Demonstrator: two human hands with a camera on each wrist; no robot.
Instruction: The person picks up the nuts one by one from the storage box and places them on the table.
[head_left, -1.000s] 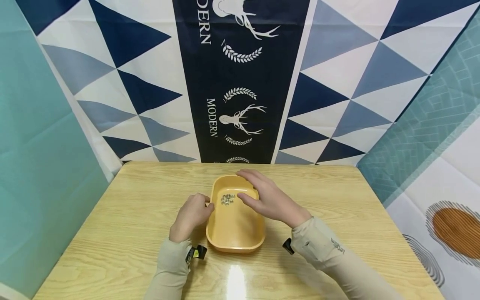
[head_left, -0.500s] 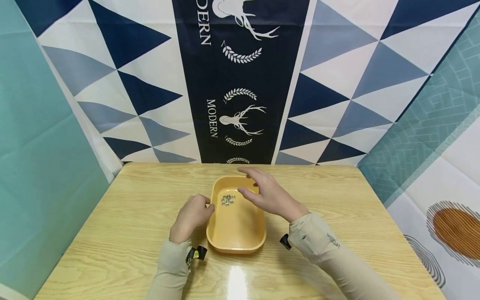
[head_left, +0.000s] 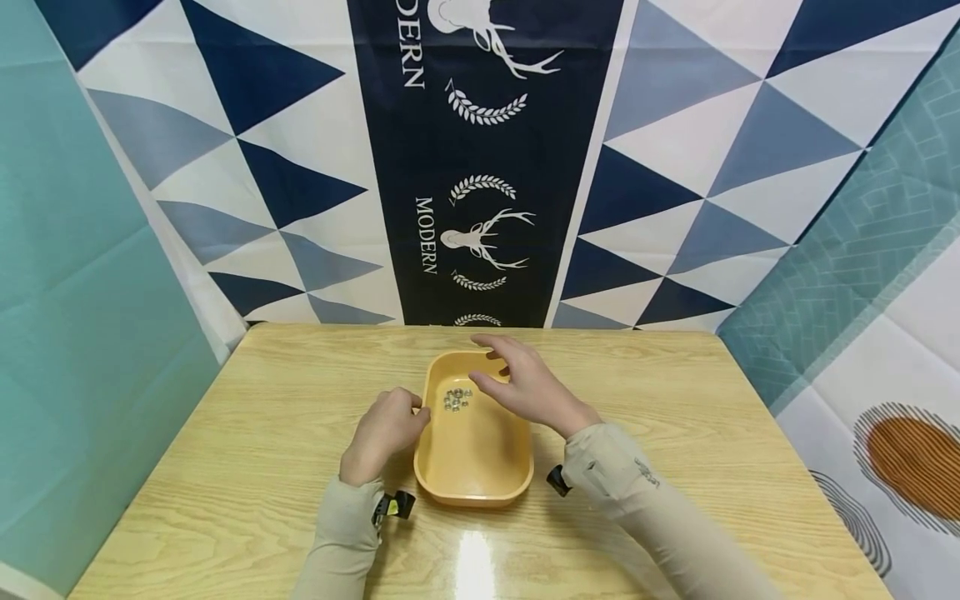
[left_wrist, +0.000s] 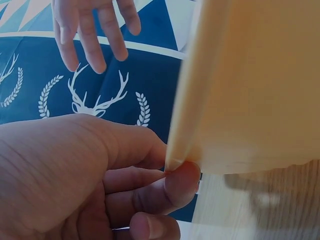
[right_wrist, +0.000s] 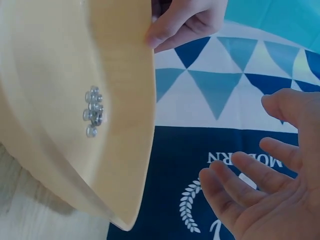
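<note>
A yellow plastic tray [head_left: 472, 454], deep and rounded at the corners, stands in the middle of the table in the head view. A small cluster of shiny round pieces [right_wrist: 93, 112] lies inside it, toward its far left part. My left hand [head_left: 384, 433] pinches the tray's left rim between thumb and finger, as the left wrist view shows at the rim [left_wrist: 182, 125]. Over the tray's far right side hangs my right hand [head_left: 534, 387], fingers spread and loosely bent. Nothing is between its fingers [right_wrist: 240, 185] in the right wrist view.
The wooden table [head_left: 262, 467] ends at a patterned cloth backdrop [head_left: 480, 167]. A teal panel [head_left: 97, 333] borders the left side, and a printed cloth [head_left: 885, 417] hangs at the right. Each wrist wears a dark camera [head_left: 402, 504].
My right hand has shifted slightly left and a little farther from me above the tray. The left hand keeps its grip, and the tray and shiny pieces stay in place.
</note>
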